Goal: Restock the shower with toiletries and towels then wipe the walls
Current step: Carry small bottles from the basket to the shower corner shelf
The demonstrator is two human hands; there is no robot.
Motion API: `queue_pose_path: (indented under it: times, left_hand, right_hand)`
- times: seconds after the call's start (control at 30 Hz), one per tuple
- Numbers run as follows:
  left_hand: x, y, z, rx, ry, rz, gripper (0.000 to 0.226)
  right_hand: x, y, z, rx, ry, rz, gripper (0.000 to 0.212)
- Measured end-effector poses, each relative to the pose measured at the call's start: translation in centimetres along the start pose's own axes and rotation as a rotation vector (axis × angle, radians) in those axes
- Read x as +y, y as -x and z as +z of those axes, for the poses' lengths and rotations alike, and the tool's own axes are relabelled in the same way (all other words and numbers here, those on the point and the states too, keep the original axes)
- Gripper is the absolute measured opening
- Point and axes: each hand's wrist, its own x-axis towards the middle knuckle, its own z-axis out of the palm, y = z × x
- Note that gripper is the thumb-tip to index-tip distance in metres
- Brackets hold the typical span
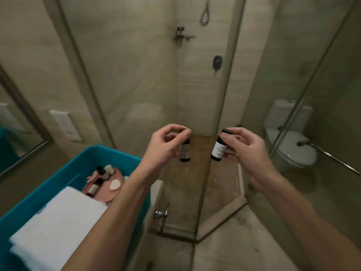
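One bottle per hand, both held up in front of the shower glass. Your left hand [166, 145] pinches the left bottle [184, 152] by its cap with thumb and fingertips, so it hangs upright with the body free. Your right hand [246, 151] grips the right bottle [219, 150] near the cap, fingers behind the body; it is tilted, base toward the middle. The bottles are near each other but not touching.

Step as I read it: get both onto the shelf [182, 37], high in the back corner, well above and beyond your hands and behind the glass.

To do it well:
- A cap pinch is weak for an upward reach — slide the left grip down onto the body first.
- Place one at a time. The shelf looks small, and something dark may already stand on it; too blurred to say.
- Set them upright, labels out, back from the edge.
- The handle [162, 215] sits low at the glass edge and needs a free hand — move both bottles into one hand, or park one in the bin [82, 159].

Towels [58, 216] and spare bottles [101, 171] are in the bin, not yet placed.
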Motion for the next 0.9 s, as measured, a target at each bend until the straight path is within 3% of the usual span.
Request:
queue_pose_path:
  times: [0.17, 0.47, 0.67, 0.9]
  left_hand:
    - [0.4, -2.9, 9.3, -0.162, -0.037, 0.018, 0.015]
    - [0.5, -8.4, 25.0, -0.114, 0.027, 0.043, 0.020]
    - [-0.4, -11.6, 29.4, -0.071, 0.007, 0.030, 0.021]
    - [-2.3, -19.5, 30.3, -0.002, -0.049, 0.040, 0.020]
  right_hand:
    - [-2.5, -1.2, -8.5, 0.088, -0.008, -0.043, 0.013]
    - [-4.7, -6.2, -23.0, 0.074, 0.053, -0.131, 0.011]
    - [-4.3, -11.6, -28.0, 0.056, 0.057, -0.123, 0.015]
    - [-2.2, -20.8, -28.8, 0.025, 0.067, -0.090, 0.016]
